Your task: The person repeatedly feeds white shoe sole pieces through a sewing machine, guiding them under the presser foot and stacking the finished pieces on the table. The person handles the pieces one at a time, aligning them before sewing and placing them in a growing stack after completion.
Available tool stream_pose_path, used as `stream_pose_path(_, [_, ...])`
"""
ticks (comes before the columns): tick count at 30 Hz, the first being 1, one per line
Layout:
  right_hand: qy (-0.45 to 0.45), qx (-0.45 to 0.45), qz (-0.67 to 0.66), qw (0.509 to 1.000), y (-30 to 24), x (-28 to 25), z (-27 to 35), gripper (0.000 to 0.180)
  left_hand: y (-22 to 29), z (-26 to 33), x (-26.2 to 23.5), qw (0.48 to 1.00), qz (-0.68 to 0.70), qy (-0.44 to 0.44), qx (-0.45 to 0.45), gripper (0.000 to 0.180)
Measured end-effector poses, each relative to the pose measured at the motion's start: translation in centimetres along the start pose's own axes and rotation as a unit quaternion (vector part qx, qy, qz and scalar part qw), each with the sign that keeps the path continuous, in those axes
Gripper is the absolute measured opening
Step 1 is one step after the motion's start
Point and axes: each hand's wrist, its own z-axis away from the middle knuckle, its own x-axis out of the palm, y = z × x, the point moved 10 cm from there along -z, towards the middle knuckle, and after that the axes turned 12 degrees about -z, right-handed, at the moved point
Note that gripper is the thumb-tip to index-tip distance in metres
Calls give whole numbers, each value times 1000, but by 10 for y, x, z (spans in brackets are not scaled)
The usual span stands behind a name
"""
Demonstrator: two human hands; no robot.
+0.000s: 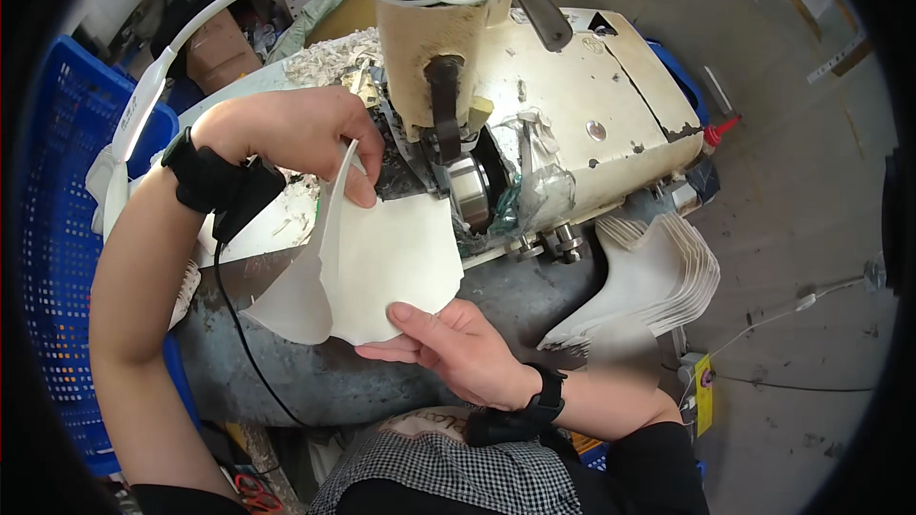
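A cream-white, leather-like cut piece (391,262) is held between my two hands, its left part folded upward. My left hand (310,133) grips its far edge, fingers curled round it close to the machine's working head. The near edge is pinched between the thumb and fingers of my right hand (458,348). Against the shiny metal drum (468,193) of a cream skiving-type machine (592,105) lies the piece's far right corner. Whether that corner sits under the black presser part (445,110) is hard to make out.
A stack of similar white pieces (668,272) hangs over the grey machine bed at right. At left stands a blue plastic basket (72,172), with a white lamp arm (143,105) arching above. Pale shavings (329,57) are heaped behind the machine. A black cable (243,324) trails from my left wrist.
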Motion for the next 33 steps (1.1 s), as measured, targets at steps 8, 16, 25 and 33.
stream_pose_path(8, [41, -85, 67, 993, -26, -19, 10, 32, 15, -6, -9, 991, 51, 100, 69, 27])
stream_pose_path(16, [96, -248, 206, 942, -79, -53, 40, 44, 22, 0, -7, 981, 56, 179, 48, 27])
stream_pose_path(25, [142, -292, 343, 881, -120, -34, 52, 34, 16, 7, 1, 970, -3, 237, -54, 26])
stream_pose_path(33, [141, -302, 505, 796, -162, -15, 59, 32, 16, -1, 7, 963, 47, 264, -25, 24])
